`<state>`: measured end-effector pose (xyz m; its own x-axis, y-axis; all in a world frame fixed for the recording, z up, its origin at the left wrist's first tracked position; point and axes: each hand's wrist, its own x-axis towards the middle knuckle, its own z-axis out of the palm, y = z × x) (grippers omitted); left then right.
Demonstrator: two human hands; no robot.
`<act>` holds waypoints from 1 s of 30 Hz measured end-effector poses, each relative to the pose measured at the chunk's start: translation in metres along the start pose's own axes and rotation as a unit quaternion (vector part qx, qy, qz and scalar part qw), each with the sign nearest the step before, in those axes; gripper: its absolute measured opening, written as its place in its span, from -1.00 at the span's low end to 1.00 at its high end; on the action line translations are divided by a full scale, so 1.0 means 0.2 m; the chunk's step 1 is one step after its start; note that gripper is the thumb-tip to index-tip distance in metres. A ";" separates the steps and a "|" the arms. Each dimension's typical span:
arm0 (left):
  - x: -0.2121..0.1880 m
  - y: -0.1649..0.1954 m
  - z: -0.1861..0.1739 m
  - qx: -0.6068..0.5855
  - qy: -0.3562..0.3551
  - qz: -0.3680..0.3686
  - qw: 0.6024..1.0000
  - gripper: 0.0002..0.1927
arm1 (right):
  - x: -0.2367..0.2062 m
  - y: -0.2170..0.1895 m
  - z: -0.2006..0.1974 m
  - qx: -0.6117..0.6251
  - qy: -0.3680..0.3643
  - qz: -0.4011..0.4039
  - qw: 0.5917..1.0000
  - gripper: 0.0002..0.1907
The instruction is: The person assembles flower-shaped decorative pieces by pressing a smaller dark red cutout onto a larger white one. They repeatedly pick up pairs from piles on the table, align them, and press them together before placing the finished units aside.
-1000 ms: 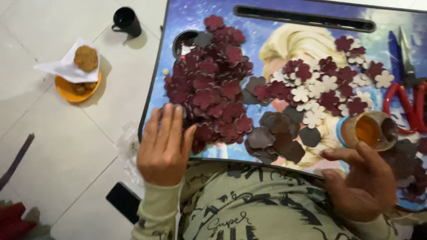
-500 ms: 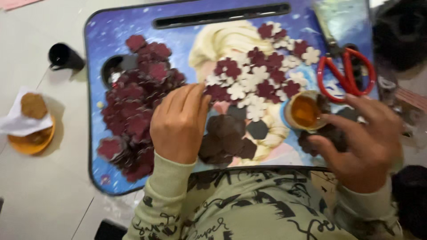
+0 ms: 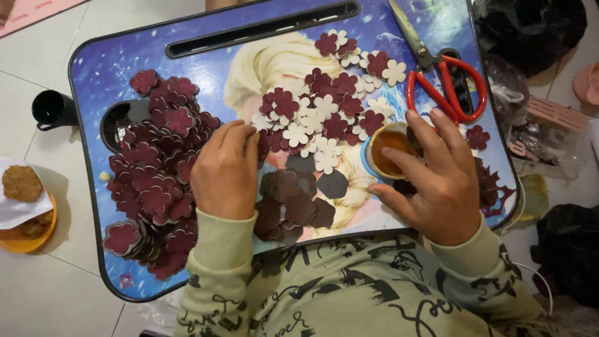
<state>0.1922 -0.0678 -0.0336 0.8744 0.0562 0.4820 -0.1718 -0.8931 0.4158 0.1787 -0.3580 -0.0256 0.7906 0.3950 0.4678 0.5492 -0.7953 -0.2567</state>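
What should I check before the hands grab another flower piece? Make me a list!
1. Left hand free to pick: cannot tell, fingers curl over the pieces.
2. Right hand steadying the small glue cup: ok, fingers rest at its rim.
3. Glue cup upright with amber liquid: ok.
4. Dark red flower pile within reach of left hand: ok.
5. Red-handled scissors out of the way: ok, lying at the tray's far corner.
6. Brown round pieces between the hands: ok.

Open tray (image 3: 187, 68) surface above the maroon flower pile (image 3: 156, 187); blocked rightward of it by white flowers (image 3: 312, 125), glue cup (image 3: 390, 150), scissors (image 3: 443, 81).
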 end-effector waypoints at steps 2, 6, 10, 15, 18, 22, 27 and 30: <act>-0.02 0.02 -0.04 -0.032 0.013 -0.012 0.999 -0.91 | -0.01 -0.01 -0.01 0.004 0.003 0.007 1.000 -0.48; -0.09 0.08 -0.14 -0.233 -0.028 -0.145 0.961 -0.89 | -0.04 -0.01 -0.06 0.019 0.035 0.009 0.999 -0.45; -0.23 0.16 -0.20 -0.440 -0.059 -0.294 0.846 -0.86 | -0.08 -0.02 -0.07 0.033 0.041 0.011 0.999 -0.45; -0.33 0.20 -0.16 -0.585 -0.084 -0.311 0.744 -0.68 | -0.08 -0.06 -0.06 0.030 0.034 0.015 0.999 -0.47; -0.37 0.21 -0.15 -0.621 -0.110 -0.335 0.700 -0.49 | -0.06 -0.14 -0.07 0.099 0.034 0.007 0.994 -0.53; -0.39 0.21 -0.15 -0.648 -0.145 -0.369 0.650 -0.39 | -0.05 -0.25 -0.07 0.234 0.021 0.007 0.972 -0.78; -0.40 0.21 -0.18 -0.666 -0.165 -0.380 0.620 -0.34 | -0.05 -0.36 0.02 0.227 -0.003 -0.044 0.973 -0.72; -0.41 0.20 -0.21 -0.657 -0.180 -0.356 0.640 -0.35 | -0.05 -0.38 0.05 0.197 -0.011 -0.073 0.978 -0.66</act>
<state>0.0941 -0.0899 -0.0244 0.9507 -0.0781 -0.3001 0.3014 0.4603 0.8350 0.1318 -0.2963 -0.0187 0.6994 0.5042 0.5066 0.7147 -0.4933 -0.4958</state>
